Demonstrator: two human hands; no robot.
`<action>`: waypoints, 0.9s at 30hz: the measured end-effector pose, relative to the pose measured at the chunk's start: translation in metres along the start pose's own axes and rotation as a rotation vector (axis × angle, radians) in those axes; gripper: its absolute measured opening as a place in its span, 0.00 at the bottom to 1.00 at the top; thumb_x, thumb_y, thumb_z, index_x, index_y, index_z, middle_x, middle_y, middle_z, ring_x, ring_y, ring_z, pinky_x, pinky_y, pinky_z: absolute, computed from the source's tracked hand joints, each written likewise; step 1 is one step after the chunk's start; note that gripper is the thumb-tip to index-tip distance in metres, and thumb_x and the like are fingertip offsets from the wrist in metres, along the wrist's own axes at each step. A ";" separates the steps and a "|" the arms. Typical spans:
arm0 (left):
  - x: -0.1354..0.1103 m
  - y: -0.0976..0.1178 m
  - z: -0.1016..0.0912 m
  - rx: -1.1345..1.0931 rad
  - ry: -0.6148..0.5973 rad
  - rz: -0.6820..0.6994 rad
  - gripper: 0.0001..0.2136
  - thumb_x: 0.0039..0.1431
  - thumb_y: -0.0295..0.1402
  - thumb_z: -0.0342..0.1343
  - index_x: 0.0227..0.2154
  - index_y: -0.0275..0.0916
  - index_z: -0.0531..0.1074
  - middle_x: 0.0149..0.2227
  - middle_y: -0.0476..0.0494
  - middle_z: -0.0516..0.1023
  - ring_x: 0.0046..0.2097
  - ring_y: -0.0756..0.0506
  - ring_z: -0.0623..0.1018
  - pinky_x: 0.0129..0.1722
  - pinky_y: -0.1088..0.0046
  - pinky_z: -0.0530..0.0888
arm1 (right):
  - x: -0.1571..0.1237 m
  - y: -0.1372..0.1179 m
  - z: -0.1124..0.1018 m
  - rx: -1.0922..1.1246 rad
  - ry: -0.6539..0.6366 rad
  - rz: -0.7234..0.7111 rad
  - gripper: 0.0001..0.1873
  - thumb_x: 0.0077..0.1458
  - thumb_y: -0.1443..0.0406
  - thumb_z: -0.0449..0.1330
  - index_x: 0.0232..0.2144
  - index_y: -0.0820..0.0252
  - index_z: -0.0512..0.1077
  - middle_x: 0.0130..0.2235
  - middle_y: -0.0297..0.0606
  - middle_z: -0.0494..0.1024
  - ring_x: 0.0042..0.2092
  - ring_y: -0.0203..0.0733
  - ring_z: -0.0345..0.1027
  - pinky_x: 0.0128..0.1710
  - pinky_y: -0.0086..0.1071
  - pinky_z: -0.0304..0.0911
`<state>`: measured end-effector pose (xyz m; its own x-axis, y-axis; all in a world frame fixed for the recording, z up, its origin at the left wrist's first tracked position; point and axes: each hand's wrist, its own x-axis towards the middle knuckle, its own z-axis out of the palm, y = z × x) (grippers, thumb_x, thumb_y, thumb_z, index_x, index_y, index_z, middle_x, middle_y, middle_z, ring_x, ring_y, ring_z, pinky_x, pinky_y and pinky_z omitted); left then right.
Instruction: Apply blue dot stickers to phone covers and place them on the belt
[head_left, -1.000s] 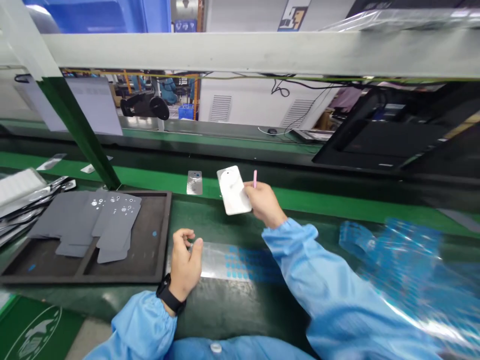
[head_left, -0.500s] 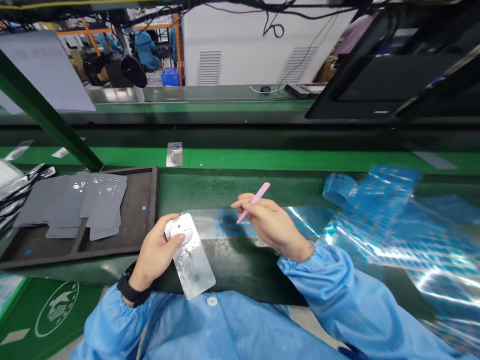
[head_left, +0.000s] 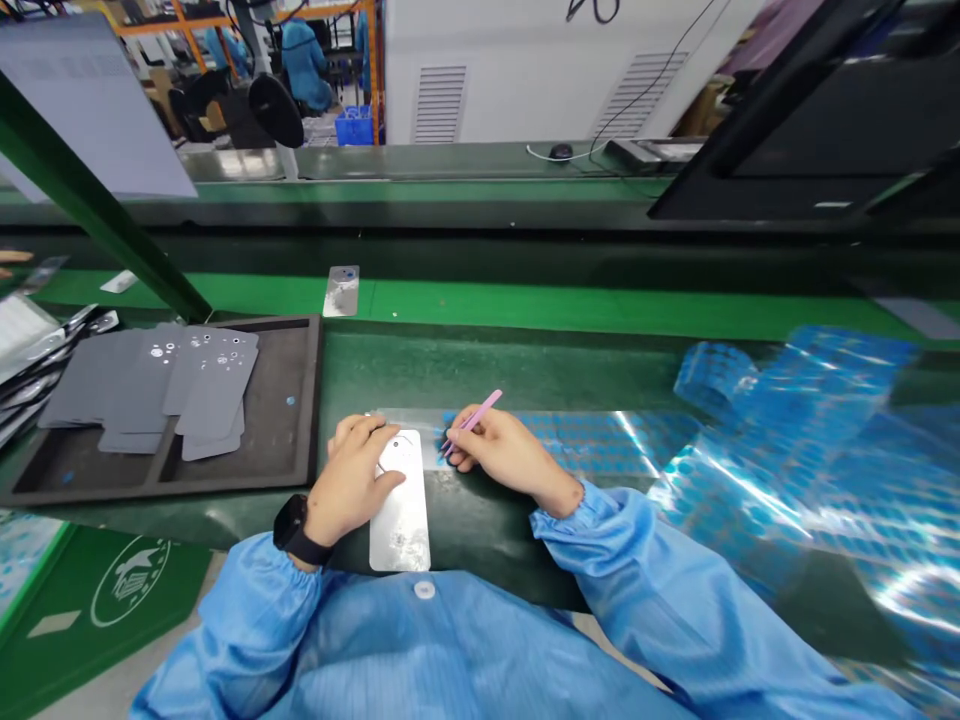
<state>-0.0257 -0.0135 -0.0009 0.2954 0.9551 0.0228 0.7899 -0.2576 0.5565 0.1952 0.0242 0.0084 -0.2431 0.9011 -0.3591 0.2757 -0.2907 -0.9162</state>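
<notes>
My left hand (head_left: 352, 482) lies over the top end of a silver rectangular plate (head_left: 401, 520) with small holes, which sits flat on the dark green bench. Its fingers and thumb cover part of the plate. My right hand (head_left: 504, 452) pinches pink tweezers (head_left: 476, 417), their tips at the plate's upper right corner. Just beyond both hands lies a clear film sheet (head_left: 585, 440) printed with rows of blue dots. The tweezer tips touch or nearly touch its blue dots; I cannot tell which.
A black foam tray (head_left: 315, 400) at left holds several grey perforated sheets (head_left: 210, 385). Another silver plate (head_left: 341, 292) lies on the green strip beyond. Loose dotted film (head_left: 795, 440) spreads across the right. A green post (head_left: 97, 195) rises at far left.
The plate has passed from my right hand to my left and now lies flat on the bench. My right hand now brings the tweezers to the film, and the view has tilted downward.
</notes>
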 end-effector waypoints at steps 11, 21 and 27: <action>0.000 0.001 -0.003 0.059 -0.097 0.032 0.22 0.50 0.31 0.65 0.49 0.44 0.71 0.57 0.42 0.72 0.60 0.34 0.64 0.55 0.48 0.62 | 0.021 -0.020 -0.006 -0.035 0.100 -0.010 0.08 0.55 0.73 0.59 0.25 0.62 0.68 0.20 0.33 0.76 0.20 0.32 0.71 0.21 0.23 0.68; -0.001 0.004 -0.001 0.047 -0.086 0.050 0.22 0.49 0.28 0.66 0.49 0.45 0.71 0.56 0.41 0.73 0.58 0.35 0.66 0.52 0.50 0.62 | 0.032 -0.009 -0.011 0.002 0.057 0.015 0.08 0.55 0.71 0.61 0.25 0.62 0.68 0.21 0.35 0.77 0.21 0.34 0.72 0.21 0.24 0.70; 0.000 0.004 0.001 0.044 -0.101 0.092 0.22 0.51 0.28 0.64 0.50 0.45 0.70 0.56 0.40 0.72 0.58 0.35 0.65 0.52 0.49 0.62 | 0.034 -0.010 -0.010 0.008 0.049 0.015 0.10 0.54 0.68 0.63 0.24 0.63 0.68 0.21 0.35 0.77 0.20 0.33 0.72 0.20 0.23 0.69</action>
<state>-0.0223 -0.0145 0.0008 0.4183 0.9082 -0.0130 0.7791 -0.3514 0.5192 0.1931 0.0611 0.0073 -0.1934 0.9113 -0.3635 0.2715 -0.3063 -0.9124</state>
